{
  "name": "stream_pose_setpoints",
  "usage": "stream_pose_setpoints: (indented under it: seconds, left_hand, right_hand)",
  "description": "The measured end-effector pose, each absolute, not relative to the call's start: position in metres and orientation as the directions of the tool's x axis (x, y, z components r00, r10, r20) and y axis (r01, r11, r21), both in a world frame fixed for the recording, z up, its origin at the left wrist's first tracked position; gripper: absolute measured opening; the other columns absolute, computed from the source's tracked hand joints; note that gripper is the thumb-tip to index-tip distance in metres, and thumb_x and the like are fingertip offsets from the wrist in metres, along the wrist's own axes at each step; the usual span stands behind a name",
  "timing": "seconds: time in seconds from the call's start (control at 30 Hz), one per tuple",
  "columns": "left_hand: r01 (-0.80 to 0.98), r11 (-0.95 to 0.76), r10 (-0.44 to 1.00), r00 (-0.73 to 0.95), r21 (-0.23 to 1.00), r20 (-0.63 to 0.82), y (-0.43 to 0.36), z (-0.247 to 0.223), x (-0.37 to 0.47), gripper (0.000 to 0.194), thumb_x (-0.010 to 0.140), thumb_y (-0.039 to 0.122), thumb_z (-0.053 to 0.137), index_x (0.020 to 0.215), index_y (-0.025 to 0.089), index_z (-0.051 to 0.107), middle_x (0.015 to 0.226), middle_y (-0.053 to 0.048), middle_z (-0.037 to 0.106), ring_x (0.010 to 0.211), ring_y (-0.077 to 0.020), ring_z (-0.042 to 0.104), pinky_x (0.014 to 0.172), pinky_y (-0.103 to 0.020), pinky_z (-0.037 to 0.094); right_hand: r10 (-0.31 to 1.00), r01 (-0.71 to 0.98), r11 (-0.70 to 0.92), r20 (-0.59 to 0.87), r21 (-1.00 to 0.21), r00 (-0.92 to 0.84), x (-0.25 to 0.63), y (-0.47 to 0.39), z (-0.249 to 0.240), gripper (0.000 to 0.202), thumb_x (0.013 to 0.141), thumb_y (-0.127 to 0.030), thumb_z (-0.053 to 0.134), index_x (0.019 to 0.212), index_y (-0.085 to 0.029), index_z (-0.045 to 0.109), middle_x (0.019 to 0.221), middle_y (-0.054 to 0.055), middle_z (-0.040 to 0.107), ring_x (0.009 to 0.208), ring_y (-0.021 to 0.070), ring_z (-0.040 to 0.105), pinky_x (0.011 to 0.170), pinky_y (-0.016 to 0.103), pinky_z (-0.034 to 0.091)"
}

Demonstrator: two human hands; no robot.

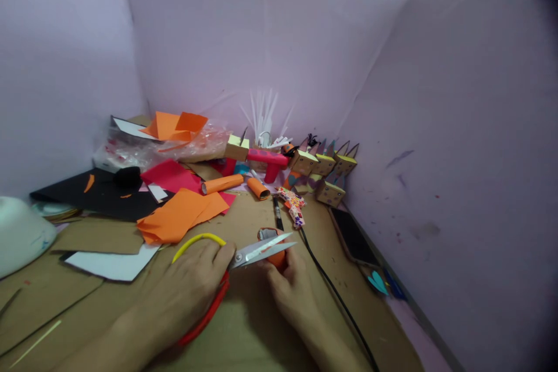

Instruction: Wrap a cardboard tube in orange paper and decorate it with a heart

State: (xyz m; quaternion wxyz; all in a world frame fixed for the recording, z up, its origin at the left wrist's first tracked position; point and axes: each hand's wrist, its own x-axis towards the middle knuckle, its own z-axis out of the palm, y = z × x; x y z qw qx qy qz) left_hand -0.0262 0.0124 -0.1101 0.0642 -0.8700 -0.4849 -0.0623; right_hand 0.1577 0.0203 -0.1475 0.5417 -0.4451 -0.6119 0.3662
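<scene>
My left hand is closed round the handles of a pair of scissors, one handle yellow and the other red. The blades point right and stand slightly apart. Their tips cross in front of a short orange paper tube. That tube is in my right hand, gripped between thumb and fingers, with its grey inside showing at the upper end. Whether the blades touch the tube I cannot tell. Just beyond it lie a black marker and a flower-patterned glue gun with a black cable.
Orange paper, black sheets and cardboard pieces lie to the left. Two orange tubes rest farther back. Several small box-headed figures stand by the right wall, near a dark phone. White sticks rise behind.
</scene>
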Motion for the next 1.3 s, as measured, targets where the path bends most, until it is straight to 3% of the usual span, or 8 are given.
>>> stream_pose_setpoints:
  seconds: [0.13,0.37,0.53,0.77,1.07,1.3]
  left_hand:
    - [0.871,-0.491,0.848,0.482,-0.017,0.222,0.016,-0.108,-0.028,0.029,0.084,0.013,0.04,0.11,0.021,0.05,0.092,-0.007,0.056,0.082,-0.0233,0.055,0.06,-0.032,0.045]
    - [0.855,-0.511,0.83,0.464,0.087,0.309,0.027,-0.116,-0.039,0.032,0.082,0.011,0.039,0.111,0.018,0.05,0.097,-0.009,0.057,0.092,-0.022,0.054,0.076,-0.032,0.046]
    - [0.847,-0.521,0.83,0.475,0.101,0.293,0.028,-0.114,-0.039,0.03,0.08,0.009,0.039,0.105,0.019,0.053,0.094,-0.009,0.057,0.089,-0.0219,0.054,0.077,-0.034,0.045]
    - [0.822,-0.555,0.813,0.503,0.127,0.294,0.027,-0.111,-0.039,0.031,0.081,0.011,0.039,0.107,0.02,0.053,0.093,-0.008,0.057,0.087,-0.0215,0.053,0.073,-0.032,0.045]
    - [0.805,-0.591,0.775,0.551,0.046,0.31,0.025,-0.111,-0.042,0.033,0.08,0.007,0.034,0.105,0.019,0.052,0.09,-0.008,0.055,0.083,-0.0207,0.052,0.068,-0.03,0.043]
    - [0.769,-0.64,0.714,0.59,0.008,0.376,0.026,-0.112,-0.045,0.031,0.084,0.009,0.029,0.105,0.019,0.049,0.089,-0.008,0.055,0.079,-0.0219,0.053,0.062,-0.031,0.042]
  right_hand:
    - [0.96,0.191,0.261,0.276,-0.946,0.053,0.161,0.022,-0.141,0.037,0.067,-0.011,0.059,0.103,-0.021,0.055,0.09,0.001,0.064,0.081,0.0178,0.059,0.076,0.028,0.046]
    - [0.962,0.277,0.16,0.213,-0.947,0.174,0.163,0.025,-0.133,0.035,0.063,-0.02,0.068,0.097,-0.019,0.057,0.076,-0.003,0.055,0.065,0.0143,0.047,0.063,0.025,0.041]
    - [0.983,0.083,0.177,0.181,-0.981,0.037,0.165,0.022,-0.129,0.043,0.069,-0.029,0.065,0.109,-0.02,0.051,0.094,0.002,0.06,0.082,0.0189,0.054,0.076,0.029,0.043]
    - [0.97,-0.093,0.126,0.142,-0.988,-0.199,0.17,0.018,-0.124,0.047,0.077,-0.041,0.059,0.117,-0.019,0.049,0.113,0.007,0.058,0.104,0.0234,0.051,0.093,0.035,0.036]
    - [0.975,-0.053,0.136,0.143,-0.989,-0.168,0.174,0.019,-0.125,0.049,0.076,-0.043,0.06,0.118,-0.02,0.05,0.111,0.006,0.058,0.103,0.0232,0.051,0.091,0.034,0.037]
    - [0.969,-0.045,0.155,0.161,-0.987,-0.186,0.178,0.021,-0.126,0.047,0.073,-0.045,0.061,0.113,-0.021,0.055,0.094,0.004,0.058,0.084,0.0201,0.053,0.075,0.03,0.043]
